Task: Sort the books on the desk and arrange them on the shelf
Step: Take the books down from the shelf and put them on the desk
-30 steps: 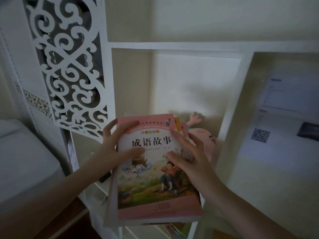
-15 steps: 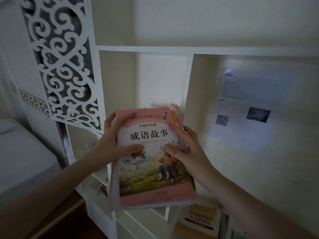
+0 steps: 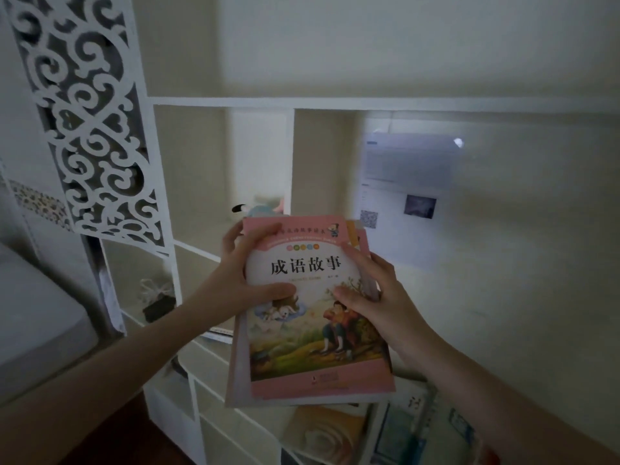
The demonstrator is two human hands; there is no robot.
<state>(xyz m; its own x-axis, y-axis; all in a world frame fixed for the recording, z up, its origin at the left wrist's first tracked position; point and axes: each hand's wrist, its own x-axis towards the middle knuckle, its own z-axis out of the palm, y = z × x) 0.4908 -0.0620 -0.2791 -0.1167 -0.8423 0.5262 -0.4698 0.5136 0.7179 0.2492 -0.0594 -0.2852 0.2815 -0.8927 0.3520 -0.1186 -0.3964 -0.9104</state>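
Note:
I hold a small stack of books (image 3: pixel 312 333) in front of the white shelf (image 3: pixel 292 156). The top book has a pink cover with black Chinese characters and a picture of a child sitting outdoors. My left hand (image 3: pixel 241 283) grips the stack's left edge, thumb across the cover. My right hand (image 3: pixel 375 293) grips the right edge, thumb on the cover as well. Other book edges, pink and orange, stick out behind the top book at its upper right. The stack hides part of the shelf's middle compartments.
A carved white lattice panel (image 3: pixel 90 129) stands at the left. A soft toy (image 3: pixel 265 208) peeks above the stack. More books (image 3: pixel 419 431) lie low on the right. A printed sheet with a QR code (image 3: pixel 406 196) hangs on the wall. A small dark box (image 3: pixel 157 305) sits in a left compartment.
The view has swung right and down. Both hands keep their grip while the stack rises slightly against the shelf; the toy is mostly hidden now, and the lower books came into view.

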